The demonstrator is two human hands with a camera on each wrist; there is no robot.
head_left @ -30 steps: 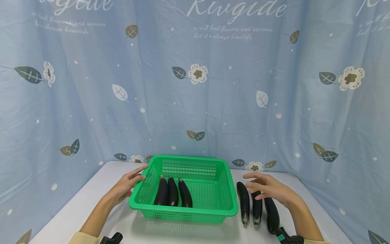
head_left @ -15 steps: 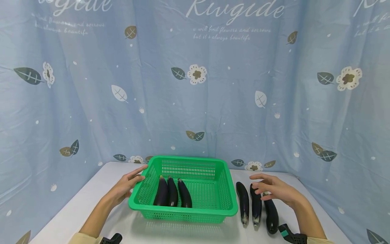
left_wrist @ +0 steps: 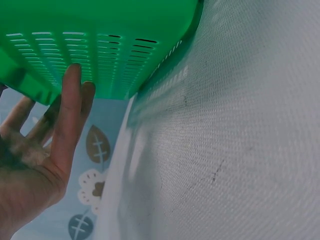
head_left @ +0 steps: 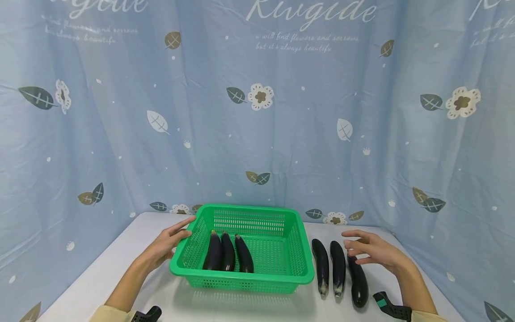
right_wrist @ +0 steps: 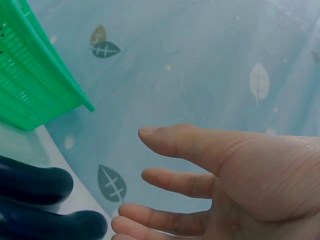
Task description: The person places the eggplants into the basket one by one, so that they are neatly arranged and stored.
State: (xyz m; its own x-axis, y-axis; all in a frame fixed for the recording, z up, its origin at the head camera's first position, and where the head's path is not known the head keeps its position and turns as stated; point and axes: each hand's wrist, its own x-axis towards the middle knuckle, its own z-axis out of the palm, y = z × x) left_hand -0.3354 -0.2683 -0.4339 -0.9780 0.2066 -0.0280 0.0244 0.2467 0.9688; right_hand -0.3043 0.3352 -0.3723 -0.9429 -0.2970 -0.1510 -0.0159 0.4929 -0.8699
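My left hand (head_left: pixel 162 246) touches the left rim of a green plastic basket (head_left: pixel 241 278), its fingers extended. In the left wrist view, fingers (left_wrist: pixel 72 105) of that hand reach up against the slotted basket wall (left_wrist: pixel 100 75). Inside the basket, three dark eggplants lie side by side in its left half. My right hand (head_left: pixel 374 250) hovers with parted, slightly bent fingers over the top end of the rightmost eggplant (head_left: pixel 359 286) outside the basket. Nothing sits between its fingers in the right wrist view. Two more eggplants, a middle one (head_left: pixel 338 268) and a left one (head_left: pixel 321 268), lie beside it.
A white tabletop (head_left: pixel 241 308) carries the basket and the loose eggplants. Behind it hangs a blue curtain (head_left: pixel 257 134) printed with leaves and flowers, which also encloses both sides. The basket's right wall (head_left: pixel 307 255) stands close to the leftmost loose eggplant.
My right hand has moved rightward, from over the middle loose eggplant to over the rightmost one. My left hand, the basket and the eggplants have stayed put.
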